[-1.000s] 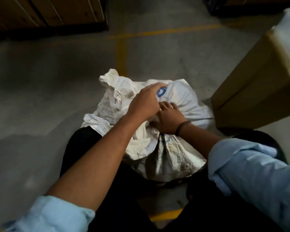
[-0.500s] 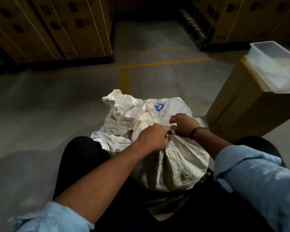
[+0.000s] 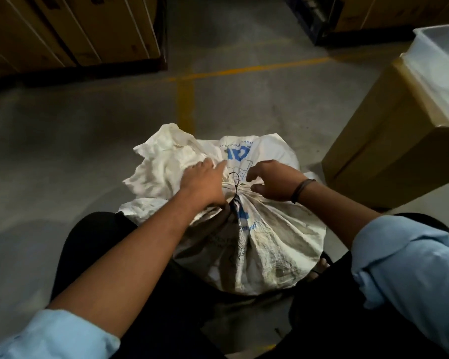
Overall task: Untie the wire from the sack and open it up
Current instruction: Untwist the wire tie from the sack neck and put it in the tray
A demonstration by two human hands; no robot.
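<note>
Premises: a warehouse or storeroom. The bare grey concrete floor (image 3: 62, 151) carries a painted yellow line (image 3: 244, 69) with a second stripe meeting it at right angles. Beyond the line, to the left, brown cartons (image 3: 88, 27) stand packed in rows on a dark base. Beyond it, to the right, are more cartons (image 3: 399, 11) on a dark rack. On the near side of the line, right, a tall carton (image 3: 389, 156) stands on the floor with a white plastic tub (image 3: 446, 60) on top.

I saw a sack (image 3: 265, 244) of woven plastic, matt, creased and grimy, under the left hand (image 3: 205, 182) and right hand (image 3: 275, 181). Between them the wire (image 3: 235, 181) looked dark and dull. Right of the right hand a smooth cardboard box (image 3: 379, 151) stood on matt concrete floor (image 3: 88, 151).
</note>
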